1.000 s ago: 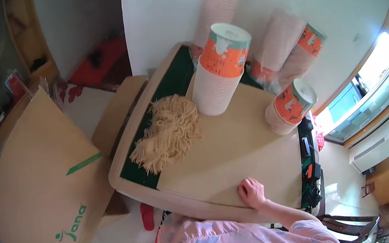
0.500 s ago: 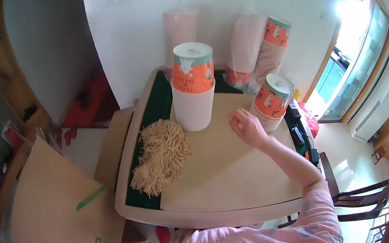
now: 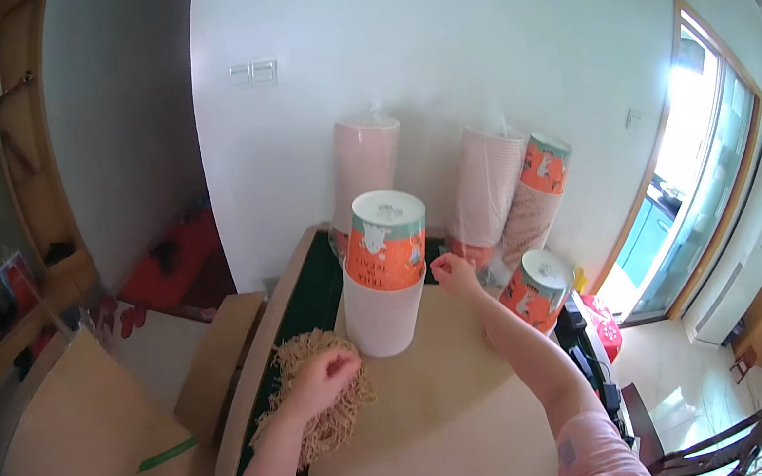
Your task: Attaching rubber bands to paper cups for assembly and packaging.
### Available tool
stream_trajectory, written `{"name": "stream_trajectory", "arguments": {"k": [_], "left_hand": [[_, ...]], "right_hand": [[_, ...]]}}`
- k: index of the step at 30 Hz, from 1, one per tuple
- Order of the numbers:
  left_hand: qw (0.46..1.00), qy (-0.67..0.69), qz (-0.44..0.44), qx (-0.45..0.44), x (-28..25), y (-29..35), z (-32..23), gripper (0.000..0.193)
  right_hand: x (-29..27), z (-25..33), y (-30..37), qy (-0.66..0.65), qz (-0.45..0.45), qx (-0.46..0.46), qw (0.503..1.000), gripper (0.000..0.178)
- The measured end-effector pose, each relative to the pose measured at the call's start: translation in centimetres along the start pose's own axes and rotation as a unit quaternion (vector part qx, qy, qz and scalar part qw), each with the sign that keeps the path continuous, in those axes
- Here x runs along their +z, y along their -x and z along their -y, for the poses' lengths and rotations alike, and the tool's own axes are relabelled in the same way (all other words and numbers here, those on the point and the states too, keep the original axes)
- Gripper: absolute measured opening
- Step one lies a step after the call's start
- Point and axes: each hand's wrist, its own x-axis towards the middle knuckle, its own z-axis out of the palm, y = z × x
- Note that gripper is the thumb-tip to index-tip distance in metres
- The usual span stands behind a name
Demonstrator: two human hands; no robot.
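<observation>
A tall stack of upside-down paper tubs stands on the table; the top one is orange and green, with white walls below. My left hand is to its left, over a tangled heap of beige strands like yarn. Its fingers are curled in, with nothing visible in them. My right hand is just right of the stack, apart from it by a small gap, fingers bent inward and seemingly holding nothing. A shorter stack of orange-and-green tubs sits to the right, partly behind my right forearm.
Plastic-wrapped tub stacks lean by the wall: a pink one at left, a pale one and a patterned one at right. A beige board covers most of the table. Large cardboard stands left; dark adapters line the right edge.
The view has tipped up, so the table sits lower. My left hand has risen from beside my body to over the strands. My right hand has moved from the shorter stack towards the tall one.
</observation>
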Motion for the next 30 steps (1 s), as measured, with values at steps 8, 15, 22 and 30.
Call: {"name": "stream_trajectory", "arguments": {"k": [8, 15, 22, 30], "left_hand": [[0.978, -0.107, -0.154, -0.088, -0.7, -19.6, 6.7, 0.036], [0.971, -0.142, -0.139, -0.132, -1.4, -22.4, 7.6, 0.030], [0.961, 0.138, -0.067, -0.231, -2.1, -20.4, 2.3, 0.011], [0.958, 0.257, -0.089, -0.088, -1.7, -17.5, -3.1, 0.011]], "right_hand": [[0.1, 0.6, -2.0, -0.084, 0.088, 0.174, 0.977, 0.022], [-0.7, 1.5, -3.0, -0.205, 0.141, 0.290, 0.924, 0.020], [-1.2, 1.7, -2.9, -0.348, 0.145, 0.318, 0.870, 0.017], [-5.7, 6.2, -2.1, -0.462, 0.118, 0.221, 0.851, 0.011]]}}
